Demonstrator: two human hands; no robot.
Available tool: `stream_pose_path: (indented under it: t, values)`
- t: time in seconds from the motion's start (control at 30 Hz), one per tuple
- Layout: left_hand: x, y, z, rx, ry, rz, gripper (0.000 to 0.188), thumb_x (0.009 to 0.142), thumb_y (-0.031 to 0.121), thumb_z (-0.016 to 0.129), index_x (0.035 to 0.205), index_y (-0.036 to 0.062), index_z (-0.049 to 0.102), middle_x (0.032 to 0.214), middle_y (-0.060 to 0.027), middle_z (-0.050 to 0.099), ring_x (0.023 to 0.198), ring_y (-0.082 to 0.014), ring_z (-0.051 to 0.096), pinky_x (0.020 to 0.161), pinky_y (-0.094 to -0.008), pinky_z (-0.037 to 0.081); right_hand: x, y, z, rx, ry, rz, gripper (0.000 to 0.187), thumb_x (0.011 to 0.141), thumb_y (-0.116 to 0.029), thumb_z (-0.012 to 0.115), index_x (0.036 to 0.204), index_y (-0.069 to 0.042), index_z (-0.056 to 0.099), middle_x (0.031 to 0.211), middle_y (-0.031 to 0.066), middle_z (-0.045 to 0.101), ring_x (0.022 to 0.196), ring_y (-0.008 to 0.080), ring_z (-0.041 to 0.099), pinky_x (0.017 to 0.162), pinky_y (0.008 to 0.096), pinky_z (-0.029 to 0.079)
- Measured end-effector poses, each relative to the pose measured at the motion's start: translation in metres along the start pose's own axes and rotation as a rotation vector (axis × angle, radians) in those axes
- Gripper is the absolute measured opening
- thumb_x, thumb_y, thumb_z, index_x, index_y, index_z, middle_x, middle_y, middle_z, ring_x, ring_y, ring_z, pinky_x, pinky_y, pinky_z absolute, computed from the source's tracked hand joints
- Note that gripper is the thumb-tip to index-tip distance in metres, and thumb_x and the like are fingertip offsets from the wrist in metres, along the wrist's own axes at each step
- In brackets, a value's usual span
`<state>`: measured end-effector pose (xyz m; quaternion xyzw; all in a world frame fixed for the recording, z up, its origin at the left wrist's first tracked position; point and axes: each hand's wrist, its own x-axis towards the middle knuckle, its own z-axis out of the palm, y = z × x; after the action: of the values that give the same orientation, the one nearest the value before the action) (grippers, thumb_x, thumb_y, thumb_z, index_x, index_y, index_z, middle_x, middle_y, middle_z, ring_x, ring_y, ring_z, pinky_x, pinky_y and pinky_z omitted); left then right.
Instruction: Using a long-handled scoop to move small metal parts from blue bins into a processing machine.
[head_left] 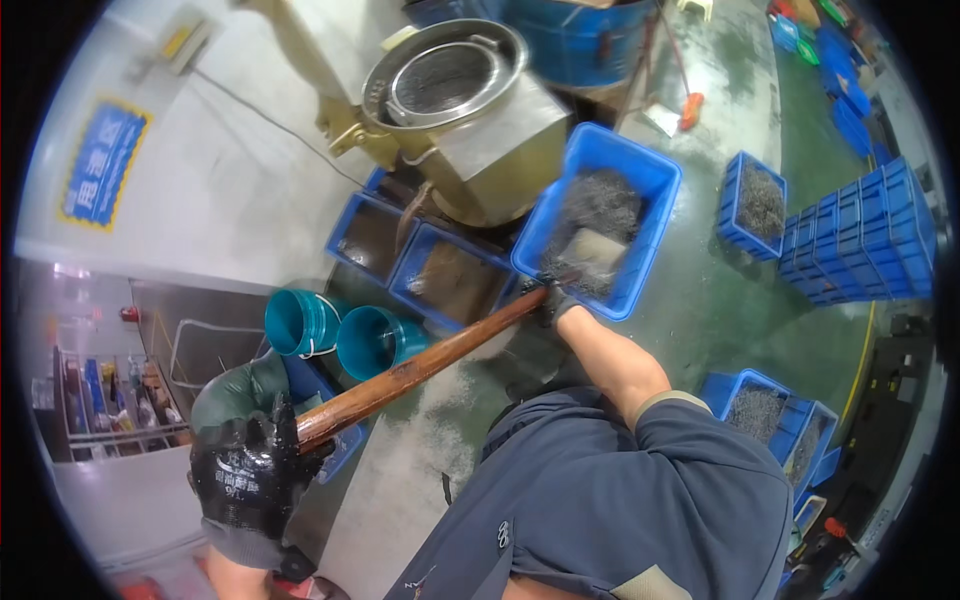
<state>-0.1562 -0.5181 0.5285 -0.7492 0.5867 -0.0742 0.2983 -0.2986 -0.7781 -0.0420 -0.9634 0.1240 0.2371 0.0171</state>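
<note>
The gloved left hand (245, 475) is closed around the near end of the wooden handle (400, 379). The gloved right hand (556, 303) is closed around it farther along, at the blue tub's (642, 240) near edge; this wide spacing presumably provides leverage. Inside the tub, a pale flat piece (597, 248), possibly the blade, meets grey scraps (600, 197). The machine (510, 150) stands beyond the left edge.

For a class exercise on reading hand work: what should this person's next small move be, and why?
Probably ease the wooden handle slightly forward, into the blue tub: the right hand grips it by the tub's near edge, the left hand holds its other end, and a pale flat piece, perhaps its blade, shows among the grey scraps.
</note>
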Motion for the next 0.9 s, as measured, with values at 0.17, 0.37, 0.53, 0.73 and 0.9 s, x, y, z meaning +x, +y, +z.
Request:
stream_pose_path:
  t: [0.17,0.37,0.53,0.73,0.9]
  values:
    - [0.093,0.046,-0.046,0.151,0.195,0.182,0.062,0.074,0.043,0.07,0.121,0.0074,0.054,0.091,-0.0083,0.059,0.084,-0.0253,0.056,0.076,-0.0441,0.042,0.038,0.017,-0.02,-2.824,0.133,-0.652,0.049,0.089,-0.052,0.045,0.123,-0.018,0.054,0.119,0.0032,0.058,0.113,0.02,0.051,0.1,0.0333,0.038]
    - [0.184,0.11,-0.023,0.204,0.062,0.277,0.039,0.077,0.027,0.064,0.109,0.0049,0.061,0.073,-0.0044,0.061,0.065,-0.0205,0.061,0.061,-0.0423,0.047,0.015,0.032,-0.083,-2.877,0.133,-0.643,0.035,0.089,-0.047,0.055,0.109,-0.018,0.057,0.101,0.0039,0.063,0.097,0.0197,0.058,0.088,0.034,0.046]
    - [0.165,0.09,-0.004,-0.223,-0.257,0.362,0.034,0.084,0.028,0.056,0.099,-0.0024,0.058,0.067,-0.0117,0.062,0.054,-0.0259,0.061,0.047,-0.0413,0.047,-0.012,0.003,-0.114,-2.952,0.125,-0.58,0.029,0.092,-0.042,0.052,0.101,-0.015,0.057,0.095,0.0064,0.064,0.089,0.0214,0.061,0.079,0.0354,0.05]
    - [0.113,0.076,0.048,-0.736,-0.289,0.353,0.049,0.084,0.034,0.063,0.118,-0.0009,0.055,0.083,-0.0165,0.066,0.056,-0.0261,0.062,0.055,-0.0415,0.052,0.01,-0.037,-0.053,-3.277,0.117,-0.788,0.038,0.093,-0.045,0.05,0.107,-0.01,0.054,0.102,0.0115,0.062,0.097,0.025,0.06,0.085,0.0382,0.047]
    - [0.065,0.105,0.095,-1.655,-0.879,-0.261,0.055,0.084,0.02,0.067,0.132,0.0043,0.044,0.082,-0.0104,0.062,0.061,-0.0119,0.059,0.056,-0.0309,0.05,0.03,-0.041,0.007,-3.208,0.17,-0.892,0.034,0.094,-0.04,0.048,0.11,-0.011,0.055,0.1,0.0118,0.063,0.091,0.0299,0.062,0.08,0.0442,0.049]
